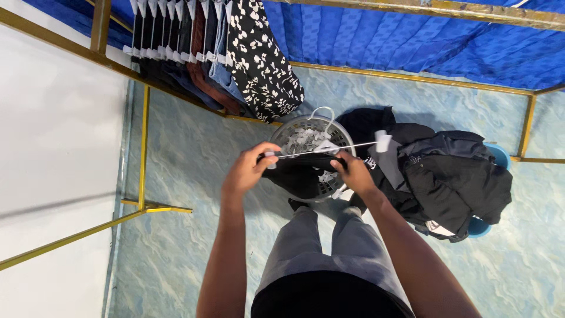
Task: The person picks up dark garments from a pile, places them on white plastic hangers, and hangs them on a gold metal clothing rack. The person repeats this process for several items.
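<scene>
My left hand (pixel 250 169) pinches the left clip of a white clip hanger (pixel 329 146) held level above a grey basket. A black garment (pixel 303 168) hangs from that hanger between my hands. My right hand (pixel 352 174) grips the garment's top edge near the hanger's middle. The hanger's right clip sticks out past my right hand with nothing in it. Its hook curves up above the basket.
The round grey basket (pixel 341 131) holds several white hangers. A pile of black clothes (pixel 447 176) lies on a blue tub (pixel 500 156) to the right. Dark and patterned garments (pixel 259 59) hang on a gold rail (pixel 59 41) at upper left. My grey-trousered legs stand on blue marbled floor.
</scene>
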